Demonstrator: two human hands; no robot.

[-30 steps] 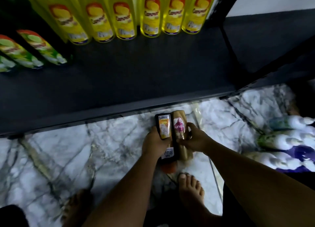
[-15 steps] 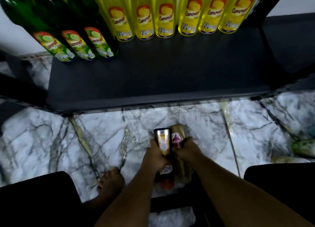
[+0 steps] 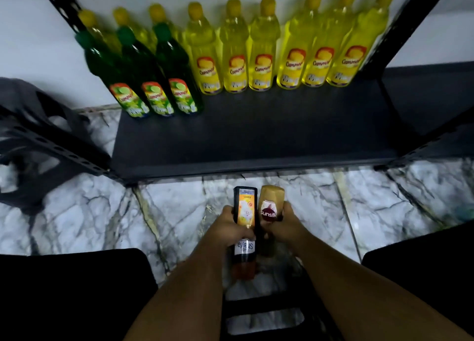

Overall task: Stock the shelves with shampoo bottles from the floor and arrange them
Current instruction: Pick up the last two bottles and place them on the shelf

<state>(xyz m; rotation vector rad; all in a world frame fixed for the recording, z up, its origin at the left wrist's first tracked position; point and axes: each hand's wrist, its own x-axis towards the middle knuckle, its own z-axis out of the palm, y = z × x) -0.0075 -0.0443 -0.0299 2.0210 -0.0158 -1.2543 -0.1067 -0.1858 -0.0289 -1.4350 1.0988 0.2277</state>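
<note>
My left hand (image 3: 229, 228) grips a black shampoo bottle (image 3: 245, 210) with an orange label, its orange cap pointing back toward me. My right hand (image 3: 282, 225) grips a gold Sunsilk bottle (image 3: 269, 202) right beside it; the two bottles touch side by side. Both are held low over the marble floor (image 3: 179, 212), just in front of the dark bottom shelf (image 3: 256, 140). The shelf's front half is bare.
A row of several yellow bottles (image 3: 261, 56) and three green bottles (image 3: 154, 84) stands along the back of the shelf. Black perforated uprights (image 3: 400, 33) frame the shelf. A dark stool or crate (image 3: 30, 145) sits left. My dark-clad knees fill both lower corners.
The view has tilted up and shifted, so the whole row of bottles on the shelf now shows. Both hands keep their grip on the two bottles, still close together.
</note>
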